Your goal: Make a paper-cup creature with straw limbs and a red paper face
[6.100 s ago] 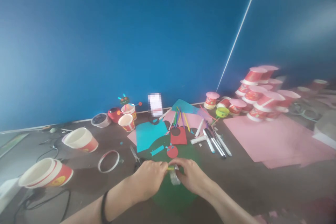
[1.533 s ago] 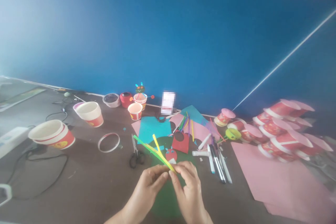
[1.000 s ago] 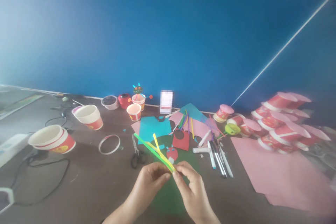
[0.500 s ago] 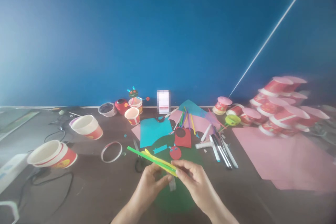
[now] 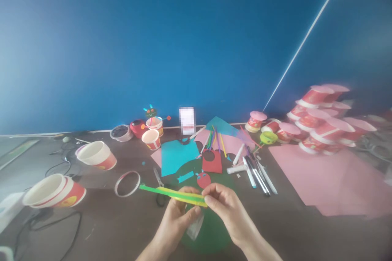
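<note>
Probably, the green and yellow strips are light and bend easily, so a hard squeeze may crease them. They are held above the near middle of the counter, partly over a green sheet. The right hand pinches their right end, a good place because they gather there. Beneath them is the left hand; whether its grip is closed, I cannot tell.

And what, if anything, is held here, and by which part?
Green and yellow strips: the right hand pinches their right end. They cross the left hand, whose grip cannot be told.
</note>
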A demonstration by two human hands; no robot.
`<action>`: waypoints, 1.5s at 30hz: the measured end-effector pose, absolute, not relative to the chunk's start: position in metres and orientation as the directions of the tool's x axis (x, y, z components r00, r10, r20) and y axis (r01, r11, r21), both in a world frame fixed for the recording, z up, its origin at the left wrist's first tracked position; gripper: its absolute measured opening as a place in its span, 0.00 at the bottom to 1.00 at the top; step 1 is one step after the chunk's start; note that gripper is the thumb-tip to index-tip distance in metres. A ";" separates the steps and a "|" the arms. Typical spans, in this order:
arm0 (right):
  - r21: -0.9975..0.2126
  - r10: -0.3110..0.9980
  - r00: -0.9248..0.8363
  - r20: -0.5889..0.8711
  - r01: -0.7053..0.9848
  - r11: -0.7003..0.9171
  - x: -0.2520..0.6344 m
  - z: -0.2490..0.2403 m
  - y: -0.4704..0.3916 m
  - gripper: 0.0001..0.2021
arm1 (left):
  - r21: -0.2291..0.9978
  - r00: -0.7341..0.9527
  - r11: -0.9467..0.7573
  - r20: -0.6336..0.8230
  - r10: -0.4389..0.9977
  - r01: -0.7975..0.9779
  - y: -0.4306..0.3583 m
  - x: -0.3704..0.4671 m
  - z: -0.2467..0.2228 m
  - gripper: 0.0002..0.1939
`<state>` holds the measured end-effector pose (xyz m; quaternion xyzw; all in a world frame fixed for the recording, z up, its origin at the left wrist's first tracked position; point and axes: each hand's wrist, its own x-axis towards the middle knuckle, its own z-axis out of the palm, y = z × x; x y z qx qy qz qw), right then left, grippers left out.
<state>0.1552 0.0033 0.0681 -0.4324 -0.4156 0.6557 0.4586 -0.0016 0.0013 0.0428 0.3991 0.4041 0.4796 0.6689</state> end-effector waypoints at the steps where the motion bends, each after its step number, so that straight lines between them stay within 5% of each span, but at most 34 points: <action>1: -0.934 0.958 -0.209 -0.194 -0.259 -0.245 0.155 0.068 0.004 0.08 | 0.918 0.211 0.212 -0.147 0.966 -0.334 0.001 0.000 0.044 0.19; 8: -0.871 0.942 -0.258 -0.215 -0.385 -0.304 0.152 0.060 0.005 0.10 | 0.968 0.135 0.114 -0.085 0.987 -0.225 0.002 -0.003 0.042 0.13; 12: -0.885 0.940 -0.256 -0.226 -0.350 -0.308 0.152 0.060 0.002 0.12 | 0.965 0.217 0.087 -0.032 0.976 -0.249 0.005 -0.008 0.042 0.10; 19: -0.907 0.932 -0.335 -0.138 -0.334 -0.255 0.154 0.074 -0.003 0.11 | 0.983 0.109 0.054 -0.035 0.993 -0.176 0.008 -0.009 0.056 0.09; 33: -0.995 0.981 -0.169 -0.099 0.017 -0.098 0.150 0.072 -0.003 0.13 | 0.948 0.069 0.223 -0.213 0.975 -0.228 0.004 -0.001 0.060 0.13; 45: -0.936 0.978 -0.108 0.181 0.286 0.205 0.148 0.064 -0.006 0.05 | 0.925 0.098 0.284 -0.268 0.958 -0.252 0.007 -0.005 0.060 0.09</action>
